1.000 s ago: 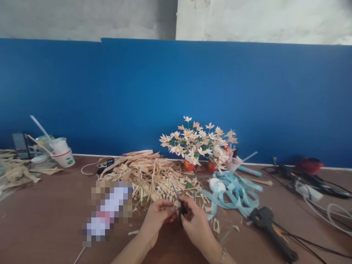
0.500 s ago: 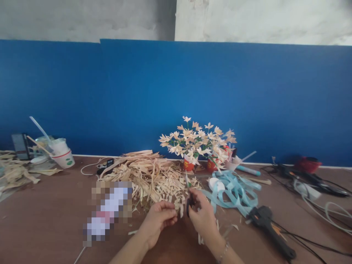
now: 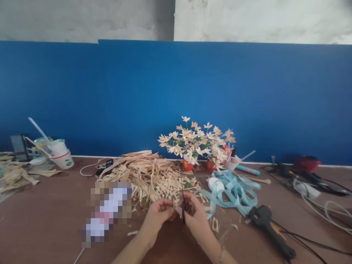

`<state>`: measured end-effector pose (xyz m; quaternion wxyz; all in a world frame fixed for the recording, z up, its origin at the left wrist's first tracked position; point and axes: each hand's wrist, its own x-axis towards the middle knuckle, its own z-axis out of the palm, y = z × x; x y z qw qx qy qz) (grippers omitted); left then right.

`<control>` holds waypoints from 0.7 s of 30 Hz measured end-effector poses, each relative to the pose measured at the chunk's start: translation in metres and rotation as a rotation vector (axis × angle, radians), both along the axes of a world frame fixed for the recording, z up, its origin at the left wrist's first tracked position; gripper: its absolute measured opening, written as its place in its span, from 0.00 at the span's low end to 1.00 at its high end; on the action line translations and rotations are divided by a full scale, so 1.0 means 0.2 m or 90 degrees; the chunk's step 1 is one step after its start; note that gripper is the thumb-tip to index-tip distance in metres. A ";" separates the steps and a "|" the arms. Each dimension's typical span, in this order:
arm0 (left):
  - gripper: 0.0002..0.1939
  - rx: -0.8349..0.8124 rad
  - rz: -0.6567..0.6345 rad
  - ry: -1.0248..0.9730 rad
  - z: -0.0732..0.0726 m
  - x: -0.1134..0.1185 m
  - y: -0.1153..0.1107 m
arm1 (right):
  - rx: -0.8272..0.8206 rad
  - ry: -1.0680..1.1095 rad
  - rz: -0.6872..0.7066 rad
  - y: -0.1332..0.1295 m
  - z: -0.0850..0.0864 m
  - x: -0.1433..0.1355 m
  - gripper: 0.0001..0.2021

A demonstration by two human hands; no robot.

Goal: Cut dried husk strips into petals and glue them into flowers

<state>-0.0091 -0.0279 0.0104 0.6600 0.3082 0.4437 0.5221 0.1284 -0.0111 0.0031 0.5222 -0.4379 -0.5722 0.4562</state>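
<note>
In my right hand (image 3: 194, 212) is a pair of scissors (image 3: 183, 211) with dark handles, their blades pointing away from me. My left hand (image 3: 159, 218) is closed in a pinch beside them, with a small pale piece of dried husk (image 3: 176, 209) at its fingertips; its shape is hard to make out. Just beyond both hands lies a heap of dried husk strips (image 3: 154, 176). Behind the heap, pale husk flowers (image 3: 189, 139) on green stems stand in red pots (image 3: 188, 164).
Light blue ribbon (image 3: 233, 190) lies in loops on the right, near a black glue gun (image 3: 269, 231) with its cable. A paper cup (image 3: 63, 160) stands far left. A blurred-out object (image 3: 108, 212) lies left of my hands. A blue partition (image 3: 132, 95) closes off the back.
My right hand has moved slightly left with the scissors, bringing them close to my left fingertips. The scissors now point more straight ahead. My left hand has barely shifted.
</note>
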 end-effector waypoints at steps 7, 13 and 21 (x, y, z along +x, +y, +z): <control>0.15 0.003 -0.033 0.011 0.02 0.02 -0.02 | -0.078 0.124 -0.037 0.00 0.07 0.00 0.21; 0.11 0.040 -0.056 0.059 0.02 0.02 -0.02 | -0.110 0.175 -0.037 -0.01 0.08 -0.01 0.20; 0.10 0.081 0.028 0.075 0.05 0.02 -0.03 | -0.142 0.187 0.056 -0.02 0.03 -0.03 0.23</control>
